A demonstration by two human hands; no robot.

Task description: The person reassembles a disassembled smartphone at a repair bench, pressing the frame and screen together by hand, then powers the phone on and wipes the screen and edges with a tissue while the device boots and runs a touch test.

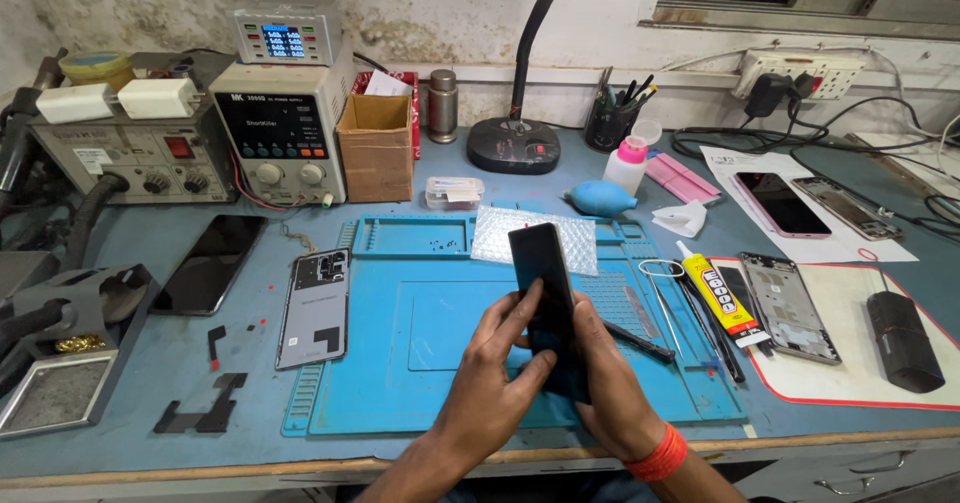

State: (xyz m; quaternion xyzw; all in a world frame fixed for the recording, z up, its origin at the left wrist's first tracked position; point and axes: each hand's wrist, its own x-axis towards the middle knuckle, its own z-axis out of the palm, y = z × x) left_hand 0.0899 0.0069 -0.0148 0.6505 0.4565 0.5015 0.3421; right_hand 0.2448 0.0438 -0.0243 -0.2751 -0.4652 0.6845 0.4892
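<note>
I hold a black phone (541,268) upright over the blue work mat (440,313), its dark glass face toward me. My left hand (493,378) grips its lower left edge with the thumb across the front. My right hand (606,378), with an orange band at the wrist, supports the phone's lower right side from behind. A sheet of bubble wrap (578,238) lies on the mat just behind the phone.
A phone back cover (314,308) and a black screen (209,263) lie to the left. A glue tube (717,293), tweezers (638,342) and an opened phone frame (788,306) lie to the right. Power supplies (280,133), a cardboard box (376,146) and a lamp base (514,145) stand at the back.
</note>
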